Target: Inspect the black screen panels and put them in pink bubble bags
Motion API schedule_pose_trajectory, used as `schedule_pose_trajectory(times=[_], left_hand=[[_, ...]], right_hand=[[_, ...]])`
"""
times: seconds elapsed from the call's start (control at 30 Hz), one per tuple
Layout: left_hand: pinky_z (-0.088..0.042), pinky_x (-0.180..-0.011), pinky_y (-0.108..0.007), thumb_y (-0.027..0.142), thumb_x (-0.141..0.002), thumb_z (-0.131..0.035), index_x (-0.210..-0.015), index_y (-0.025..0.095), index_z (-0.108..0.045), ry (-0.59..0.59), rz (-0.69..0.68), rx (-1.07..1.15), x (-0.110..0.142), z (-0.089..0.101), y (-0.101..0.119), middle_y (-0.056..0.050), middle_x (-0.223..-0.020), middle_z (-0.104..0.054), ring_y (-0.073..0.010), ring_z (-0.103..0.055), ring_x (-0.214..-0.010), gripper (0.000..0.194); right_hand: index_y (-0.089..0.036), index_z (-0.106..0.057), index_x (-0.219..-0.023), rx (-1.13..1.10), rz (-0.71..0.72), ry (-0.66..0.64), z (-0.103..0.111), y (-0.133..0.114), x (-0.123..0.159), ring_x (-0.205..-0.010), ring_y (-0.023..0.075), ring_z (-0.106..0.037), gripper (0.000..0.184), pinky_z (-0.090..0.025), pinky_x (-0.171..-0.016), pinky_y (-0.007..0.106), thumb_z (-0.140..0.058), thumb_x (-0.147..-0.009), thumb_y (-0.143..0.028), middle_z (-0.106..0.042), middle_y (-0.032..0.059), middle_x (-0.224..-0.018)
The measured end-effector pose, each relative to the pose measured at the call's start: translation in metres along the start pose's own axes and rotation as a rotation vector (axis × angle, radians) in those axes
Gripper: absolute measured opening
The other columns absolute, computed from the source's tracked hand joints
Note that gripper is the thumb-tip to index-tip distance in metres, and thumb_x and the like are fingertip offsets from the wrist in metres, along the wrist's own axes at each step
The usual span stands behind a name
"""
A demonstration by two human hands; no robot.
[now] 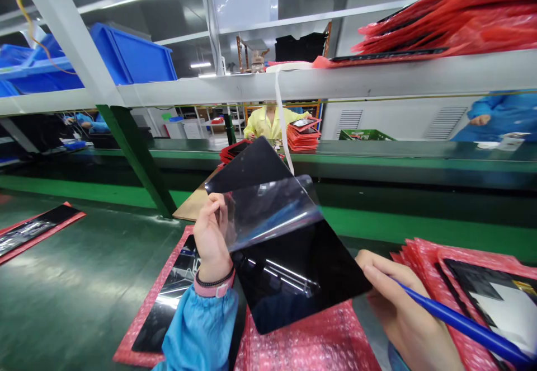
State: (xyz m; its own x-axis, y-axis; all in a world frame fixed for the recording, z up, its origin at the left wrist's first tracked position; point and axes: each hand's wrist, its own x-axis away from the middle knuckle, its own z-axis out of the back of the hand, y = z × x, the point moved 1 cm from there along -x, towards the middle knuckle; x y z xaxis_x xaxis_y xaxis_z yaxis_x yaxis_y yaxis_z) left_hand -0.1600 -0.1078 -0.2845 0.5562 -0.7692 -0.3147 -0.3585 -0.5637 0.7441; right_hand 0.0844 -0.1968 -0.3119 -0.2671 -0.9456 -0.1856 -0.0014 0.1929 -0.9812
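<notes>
Left hand [213, 239]: thumb and fingers pinch the left edge of a clear, flexible plastic film [268, 214], bowed across the middle of a glossy black rectangular panel [302, 276]. Right hand [411, 309]: fingers pinch the panel's right corner; a blue rod-shaped tool [465, 322] lies in the same hand. The panel is tilted above red bubble wrap [312, 343] at the dark green surface's [84, 298] near edge.

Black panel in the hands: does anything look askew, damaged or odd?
The clear film stands out: it is curled up off the black panel and pinched by the left hand, not lying flat, probably from handling. No crack shows on the panel, though reflections could hide fine marks.
</notes>
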Motion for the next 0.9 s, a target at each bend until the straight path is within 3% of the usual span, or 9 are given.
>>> schedule_pose_trajectory(times=[0.17,0.27,0.4,0.57,0.73,0.8,0.9], left_hand=[[-0.035,-0.052,-0.014,0.023,-0.063,-0.060,-0.056,0.015,-0.053,-0.160,0.145,0.013,0.017,-0.009,0.002,0.002,-0.063,-0.043,-0.0078,-0.040,-0.059,0.013],[-0.034,-0.049,-0.016,0.024,-0.064,-0.059,-0.055,0.015,-0.052,-0.242,0.145,-0.001,0.025,-0.013,0.001,0.001,-0.061,-0.042,-0.0083,-0.038,-0.056,0.015],[-0.035,-0.050,-0.016,0.024,-0.065,-0.059,-0.055,0.015,-0.052,-0.270,0.145,-0.009,0.028,-0.015,-0.001,0.001,-0.062,-0.041,-0.0090,-0.039,-0.057,0.015],[-0.033,-0.049,-0.015,0.024,-0.063,-0.058,-0.055,0.015,-0.050,-0.248,0.223,0.006,0.028,-0.015,-0.003,0.000,-0.066,-0.043,-0.0089,-0.039,-0.059,0.015],[-0.037,-0.058,-0.021,0.027,-0.065,-0.052,-0.053,0.016,-0.048,-0.381,0.173,0.046,0.033,-0.013,-0.009,-0.003,-0.065,-0.049,-0.0138,-0.045,-0.065,0.017],[-0.039,-0.066,-0.023,0.029,-0.070,-0.048,-0.057,0.016,-0.055,-0.433,0.111,0.038,0.035,-0.012,-0.011,-0.005,-0.069,-0.055,-0.0164,-0.049,-0.071,0.020],[-0.039,-0.070,-0.025,0.028,-0.071,-0.045,-0.060,0.016,-0.062,-0.460,0.053,0.000,0.037,-0.013,-0.011,-0.006,-0.073,-0.061,-0.0178,-0.052,-0.074,0.023]], right_hand=[[-0.026,-0.074,-0.080,0.127,-0.023,0.029,0.009,0.015,-0.003,-0.095,0.0314,-0.065,0.032,-0.053,-0.081,0.036,-0.070,-0.068,-0.055,-0.073,0.0040,-0.092],[-0.028,-0.072,-0.093,0.041,-0.033,0.019,0.011,0.014,-0.001,-0.104,0.0321,-0.063,0.034,-0.053,-0.084,0.038,-0.068,-0.071,-0.054,-0.072,0.0039,-0.101],[-0.026,-0.070,-0.095,-0.002,-0.056,-0.085,0.013,0.003,0.000,-0.102,0.0332,-0.064,0.032,-0.056,-0.070,0.035,-0.070,-0.072,-0.048,-0.072,0.0067,-0.099],[-0.024,-0.069,-0.097,-0.082,-0.053,-0.119,0.009,-0.018,0.002,-0.091,0.0271,-0.068,0.029,-0.055,-0.075,0.033,-0.068,-0.075,-0.043,-0.072,0.0061,-0.097],[-0.022,-0.069,-0.084,0.159,0.098,-0.154,-0.001,-0.030,0.000,-0.067,0.0221,-0.067,0.023,-0.055,-0.060,0.028,-0.063,-0.077,-0.043,-0.069,0.0031,-0.069],[-0.022,-0.067,-0.088,0.224,0.148,-0.139,-0.004,-0.029,-0.002,-0.067,0.0207,-0.067,0.021,-0.055,-0.062,0.027,-0.059,-0.081,-0.040,-0.068,0.0020,-0.070],[-0.024,-0.064,-0.097,0.332,0.219,-0.227,-0.008,-0.025,-0.004,-0.073,0.0192,-0.068,0.020,-0.055,-0.067,0.025,-0.059,-0.082,-0.036,-0.071,0.0008,-0.081]])
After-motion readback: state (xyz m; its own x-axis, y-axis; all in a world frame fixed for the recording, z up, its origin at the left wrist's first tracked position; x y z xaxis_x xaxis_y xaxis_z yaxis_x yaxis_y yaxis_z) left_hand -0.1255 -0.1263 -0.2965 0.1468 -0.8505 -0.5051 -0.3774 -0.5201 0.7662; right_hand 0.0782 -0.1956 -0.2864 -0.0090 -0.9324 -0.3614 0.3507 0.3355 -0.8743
